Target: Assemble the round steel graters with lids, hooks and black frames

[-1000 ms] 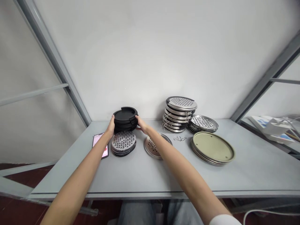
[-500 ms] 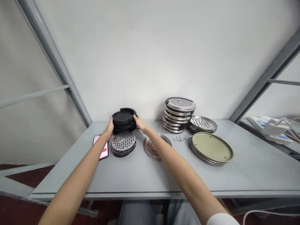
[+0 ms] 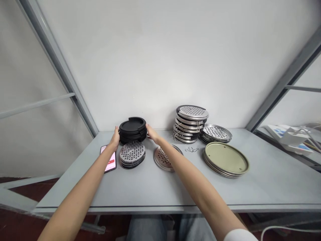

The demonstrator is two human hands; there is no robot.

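Head view: stack of black round trays point(image 3: 132, 126) between left hand point(image 3: 115, 139) and right hand point(image 3: 152, 134).
Stack at back left of desk point(image 3: 150, 190), behind the grater discs point(image 3: 132, 152); round, no long axis. Neither hand clearly nearer. Both hands' fingers point(image 3: 148, 128) flank its sides; gripping or merely touching, cannot tell.

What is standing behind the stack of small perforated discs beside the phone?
A stack of black round pieces, between left hand and right hand; the discs hide part of its lower front.
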